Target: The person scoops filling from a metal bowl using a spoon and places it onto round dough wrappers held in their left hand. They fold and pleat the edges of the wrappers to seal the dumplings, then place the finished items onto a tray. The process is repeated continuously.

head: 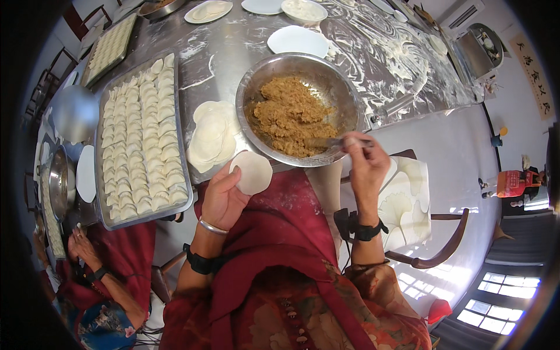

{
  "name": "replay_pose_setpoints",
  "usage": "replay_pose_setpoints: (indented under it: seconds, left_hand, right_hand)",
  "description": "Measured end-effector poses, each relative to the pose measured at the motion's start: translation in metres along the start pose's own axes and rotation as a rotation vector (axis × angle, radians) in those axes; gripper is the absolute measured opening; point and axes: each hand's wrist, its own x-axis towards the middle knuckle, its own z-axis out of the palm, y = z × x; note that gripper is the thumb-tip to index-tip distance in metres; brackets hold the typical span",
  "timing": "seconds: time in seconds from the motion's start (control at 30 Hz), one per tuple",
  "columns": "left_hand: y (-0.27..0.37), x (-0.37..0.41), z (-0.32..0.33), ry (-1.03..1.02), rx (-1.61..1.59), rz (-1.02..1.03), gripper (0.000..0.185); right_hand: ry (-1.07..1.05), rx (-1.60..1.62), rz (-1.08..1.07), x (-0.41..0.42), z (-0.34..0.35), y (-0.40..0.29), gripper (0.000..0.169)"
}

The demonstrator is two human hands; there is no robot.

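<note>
In my left hand lies a round dumpling wrapper, held flat by the thumb near the table's edge. My right hand grips the handle of a thin utensil, whose end dips into brown minced filling. That filling sits in a wide stainless steel bowl in front of me. Left of the bowl, loose wrappers lie in an overlapping pile. Further left, a metal tray bears rows of folded dumplings.
Flour is smeared over the steel table. White plates, a bowl of white powder and a second dumpling tray stand farther back. A co-worker's hands are at lower left. A wooden chair stands at my right.
</note>
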Motion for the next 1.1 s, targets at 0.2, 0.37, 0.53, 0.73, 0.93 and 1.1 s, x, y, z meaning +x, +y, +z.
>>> replay_pose_setpoints:
  seconds: [0.2, 0.37, 0.53, 0.73, 0.93, 1.1]
  left_hand:
    - [-0.007, 0.001, -0.012, -0.032, 0.049, -0.044, 0.042]
    - [-0.004, -0.003, -0.004, -0.040, 0.085, -0.073, 0.043]
    - [-0.009, -0.002, -0.012, -0.053, 0.095, -0.098, 0.042]
    - [-0.006, -0.004, 0.001, -0.098, 0.076, -0.111, 0.044]
    - [-0.007, -0.003, -0.011, -0.065, 0.120, -0.079, 0.043]
    - [-0.003, 0.002, -0.007, 0.028, 0.158, 0.014, 0.039]
  right_hand:
    - [0.306, 0.165, 0.098, 0.035, 0.005, 0.023, 0.017]
    - [0.281, 0.111, 0.137, 0.045, 0.023, 0.040, 0.015]
    - [0.220, 0.308, 0.204, 0.046, 0.041, 0.033, 0.014]
    - [0.165, 0.395, 0.242, 0.044, 0.051, 0.030, 0.012]
    - [0.084, 0.395, 0.309, 0.042, 0.059, 0.030, 0.012]
    - [0.049, 0.445, 0.394, 0.047, 0.061, 0.026, 0.013]
